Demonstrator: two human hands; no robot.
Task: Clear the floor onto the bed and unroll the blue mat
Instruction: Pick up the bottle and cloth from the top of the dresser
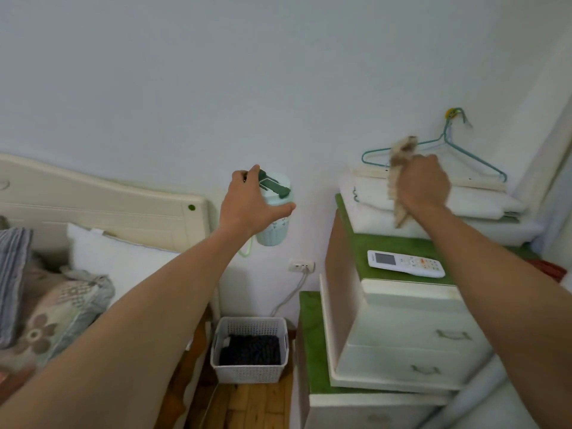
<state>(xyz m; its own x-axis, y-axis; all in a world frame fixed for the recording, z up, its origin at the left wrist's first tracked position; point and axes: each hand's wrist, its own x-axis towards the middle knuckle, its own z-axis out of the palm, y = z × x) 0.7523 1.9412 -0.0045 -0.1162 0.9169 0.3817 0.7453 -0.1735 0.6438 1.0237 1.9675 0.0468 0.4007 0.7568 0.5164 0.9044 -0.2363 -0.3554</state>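
Note:
My left hand [252,201] grips a pale mint bottle [274,226] with a dark green lid, held up in front of the wall. My right hand [422,184] is closed around a beige, fluffy, ribbed piece of cloth [399,150], raised over the white folded bedding on the green-topped cabinet. The bed [93,264] lies at the left, with a white pillow, a floral quilt and a cream headboard. No blue mat is in view.
A white slotted basket [250,351] with dark cloth inside stands on the wooden floor between bed and cabinets. A white remote [405,263] lies on the green cabinet top [371,243]. Teal hangers [445,150] hang from a wall hook. A wall socket with a cable sits low.

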